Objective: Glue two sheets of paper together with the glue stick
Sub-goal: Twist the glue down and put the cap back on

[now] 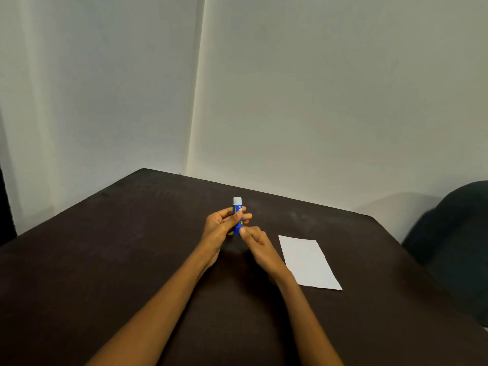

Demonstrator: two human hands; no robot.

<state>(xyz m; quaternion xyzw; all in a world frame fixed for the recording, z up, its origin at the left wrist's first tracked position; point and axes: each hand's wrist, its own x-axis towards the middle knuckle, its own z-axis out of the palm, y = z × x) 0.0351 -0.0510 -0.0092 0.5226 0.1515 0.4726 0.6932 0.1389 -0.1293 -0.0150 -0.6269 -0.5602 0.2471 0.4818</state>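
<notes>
While our left hand (220, 224) grips the upright glue stick (237, 215) and our right hand (254, 240) pinches its base, no gluing shows; paper (309, 262) lies untouched, right, on the table (105, 260).

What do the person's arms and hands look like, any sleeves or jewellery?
Both forearms are bare as far as the view shows: no sleeves in view. The left hand and right hand wear no gloves, and no rings, watch or bracelets are visible.
</notes>
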